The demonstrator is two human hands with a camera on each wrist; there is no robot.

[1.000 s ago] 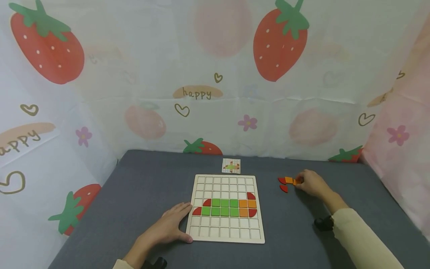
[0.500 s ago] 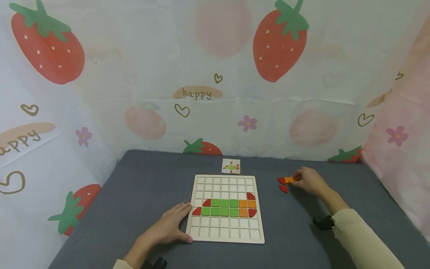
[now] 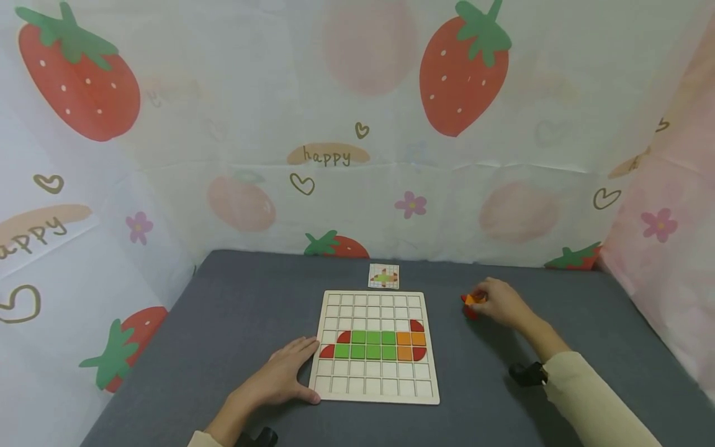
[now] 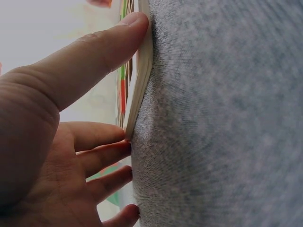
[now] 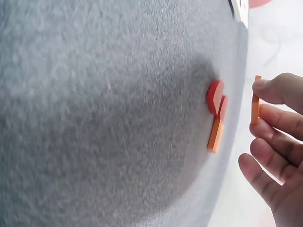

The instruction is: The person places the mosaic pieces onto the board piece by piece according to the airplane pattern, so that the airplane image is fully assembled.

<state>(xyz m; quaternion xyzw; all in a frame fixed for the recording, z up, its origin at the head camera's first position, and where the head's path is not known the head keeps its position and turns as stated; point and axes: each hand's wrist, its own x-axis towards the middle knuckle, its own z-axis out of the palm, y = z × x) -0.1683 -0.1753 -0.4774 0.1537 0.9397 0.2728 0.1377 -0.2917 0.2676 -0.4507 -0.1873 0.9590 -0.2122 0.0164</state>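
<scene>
At the left side of a wooden grid board (image 3: 374, 388) rests my left hand (image 3: 285, 370), fingers straight; its thumb touches the near corner. Several green square tiles (image 3: 374, 338), orange square tiles (image 3: 404, 353) and red quarter-round tiles (image 3: 327, 352) lie in the board's middle rows. To the right of the board, my right hand (image 3: 503, 303) pinches an orange square tile (image 5: 255, 106) between thumb and fingers, raised off the cloth. Below it lie another orange tile (image 5: 216, 135) and two red quarter-round tiles, one (image 5: 214, 97) nearer the right wrist camera.
A small printed pattern card (image 3: 383, 276) lies behind the board. Grey cloth (image 3: 251, 298) covers the table. A strawberry-print curtain (image 3: 234, 124) hangs behind and along both sides.
My right hand has taken up an orange tile from the loose pieces and shifted left with it, over the remaining ones. The left hand and the board stay in place.
</scene>
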